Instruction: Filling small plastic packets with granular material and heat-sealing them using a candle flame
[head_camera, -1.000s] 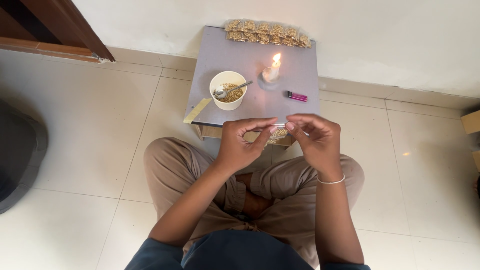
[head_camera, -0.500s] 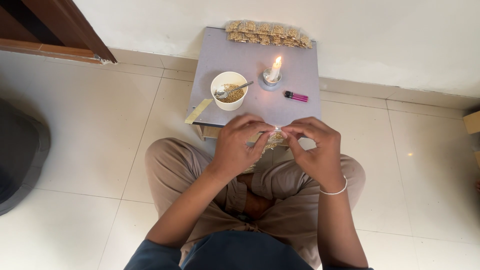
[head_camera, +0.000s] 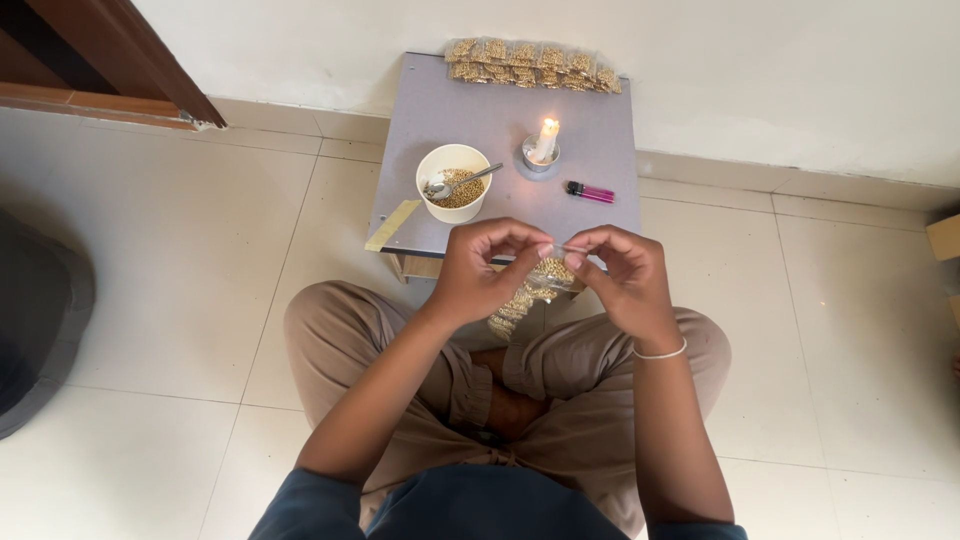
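While seated cross-legged on pale tiled floor (head_camera: 180, 300), person holds small clear plastic packet of yellow-brown grain (head_camera: 548, 272) above lap, at near edge of low grey square table (head_camera: 500, 120).

Head view:
- Left hand (head_camera: 490, 270): fingers pinched narrow on packet top edge.
- Right hand (head_camera: 620, 280): fingers pinched narrow on same edge, white bangle at wrist.
- On table: white cup of grain with metal spoon (head_camera: 455, 183), lit white candle (head_camera: 543, 145), pink lighter (head_camera: 590, 192), row of filled packets (head_camera: 530, 62) along far edge.
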